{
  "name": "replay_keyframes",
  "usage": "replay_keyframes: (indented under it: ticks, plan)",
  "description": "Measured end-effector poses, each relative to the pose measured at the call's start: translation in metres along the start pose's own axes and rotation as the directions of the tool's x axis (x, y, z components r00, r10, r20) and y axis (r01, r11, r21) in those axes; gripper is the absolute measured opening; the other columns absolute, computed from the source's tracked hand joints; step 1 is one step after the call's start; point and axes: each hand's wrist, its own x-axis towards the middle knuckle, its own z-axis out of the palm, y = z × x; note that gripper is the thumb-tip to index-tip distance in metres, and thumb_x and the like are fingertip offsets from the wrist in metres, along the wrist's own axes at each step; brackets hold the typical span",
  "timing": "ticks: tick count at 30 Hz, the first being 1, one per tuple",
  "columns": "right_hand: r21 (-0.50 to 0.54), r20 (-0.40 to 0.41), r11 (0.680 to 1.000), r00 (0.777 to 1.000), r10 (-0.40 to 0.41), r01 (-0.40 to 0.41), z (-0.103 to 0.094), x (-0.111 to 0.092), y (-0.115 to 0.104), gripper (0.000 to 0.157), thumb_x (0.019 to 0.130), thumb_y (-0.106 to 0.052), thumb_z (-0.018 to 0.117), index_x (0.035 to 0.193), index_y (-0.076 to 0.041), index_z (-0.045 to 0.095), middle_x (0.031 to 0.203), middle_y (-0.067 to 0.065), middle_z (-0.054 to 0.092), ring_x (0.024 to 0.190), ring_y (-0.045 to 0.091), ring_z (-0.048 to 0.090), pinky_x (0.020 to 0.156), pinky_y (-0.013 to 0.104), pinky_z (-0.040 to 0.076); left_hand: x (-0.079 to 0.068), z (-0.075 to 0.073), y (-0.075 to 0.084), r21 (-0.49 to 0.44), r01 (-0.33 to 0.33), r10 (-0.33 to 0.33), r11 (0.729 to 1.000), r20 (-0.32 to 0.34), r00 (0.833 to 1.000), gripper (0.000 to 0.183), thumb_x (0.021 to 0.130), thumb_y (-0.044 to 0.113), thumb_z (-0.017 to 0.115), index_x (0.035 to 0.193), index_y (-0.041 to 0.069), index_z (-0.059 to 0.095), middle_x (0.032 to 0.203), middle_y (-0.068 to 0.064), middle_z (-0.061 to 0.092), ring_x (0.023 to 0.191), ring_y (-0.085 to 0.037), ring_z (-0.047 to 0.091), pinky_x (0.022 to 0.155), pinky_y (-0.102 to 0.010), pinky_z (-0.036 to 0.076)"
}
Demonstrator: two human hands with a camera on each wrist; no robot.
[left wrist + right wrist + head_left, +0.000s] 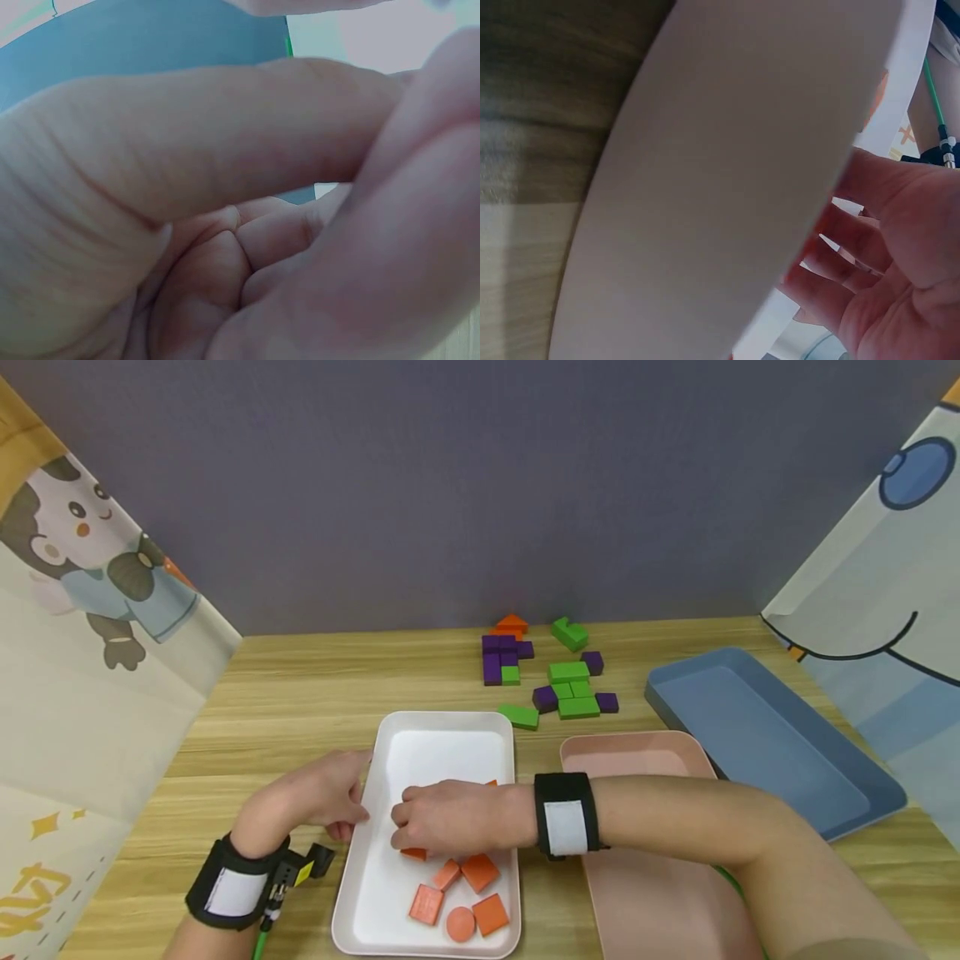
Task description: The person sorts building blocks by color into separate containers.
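In the head view, a white tray point(435, 743) lies at the front middle. My left hand point(318, 793) is at its left rim, with fingers bent and thumb against the edge; the left wrist view shows curled fingers and thumb up close. Over the tray's middle, my right hand point(450, 817) reaches in from the right, palm down. An orange block point(414, 854) peeks out beside its fingers. In the right wrist view the tray wall hides the fingertips, so any grip is unclear. Nearer me in the tray lie several orange blocks point(426, 905) and an orange round piece point(461, 924).
Behind the tray lie purple blocks point(491, 668), green blocks point(578, 707) and an orange triangular block point(512, 622). To the right, a pink tray point(637, 745) passes under my right forearm. A blue tray point(765, 735) stands beyond it, near the printed side wall point(885, 610).
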Motion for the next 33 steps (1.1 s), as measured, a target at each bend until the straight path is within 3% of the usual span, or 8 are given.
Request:
replay_keyframes:
  ticks: [9,19,28,33]
  plan:
    - [0.03,0.003,0.999,1.0,-0.018,0.018,0.006,0.001,0.0,0.012,0.088,-0.02,0.065,0.095,-0.03,0.064,0.091,-0.012,0.055,0.084,0.006,0.044,0.071,0.015,0.044,0.0,-0.001,0.001,0.0,0.019,-0.019,1.0,0.004,1.0,0.046,0.08,-0.005,0.069,0.12,0.005,0.049,0.057,-0.011,0.059,0.045,-0.02,0.059,0.046,-0.035,0.053]
    - [0.03,-0.014,0.999,1.0,-0.024,0.025,0.007,0.001,0.0,0.01,0.088,-0.024,0.066,0.096,-0.028,0.063,0.092,-0.012,0.055,0.085,0.005,0.045,0.072,0.014,0.044,-0.001,0.0,0.001,-0.007,0.011,-0.011,1.0,0.005,1.0,0.046,0.08,-0.005,0.068,0.12,0.005,0.049,0.059,-0.011,0.058,0.046,-0.02,0.059,0.046,-0.035,0.053]
    - [0.071,-0.029,0.997,0.999,-0.036,0.038,-0.004,-0.003,0.006,0.019,0.089,-0.031,0.065,0.108,-0.028,0.065,0.104,-0.012,0.059,0.094,0.005,0.048,0.078,0.014,0.047,0.0,0.0,0.002,-0.004,0.015,-0.015,1.0,0.002,1.0,0.045,0.079,-0.006,0.068,0.118,0.005,0.049,0.059,-0.011,0.057,0.047,-0.02,0.06,0.046,-0.033,0.053]
    - [0.075,-0.129,0.996,0.991,-0.042,0.052,-0.022,-0.011,0.024,0.032,0.092,-0.039,0.06,0.121,-0.025,0.063,0.122,-0.01,0.059,0.111,0.007,0.05,0.096,0.02,0.044,0.0,-0.001,0.003,0.003,0.03,-0.03,1.0,0.011,0.999,0.045,0.079,-0.006,0.068,0.117,0.005,0.049,0.061,-0.011,0.058,0.048,-0.02,0.061,0.046,-0.032,0.053]
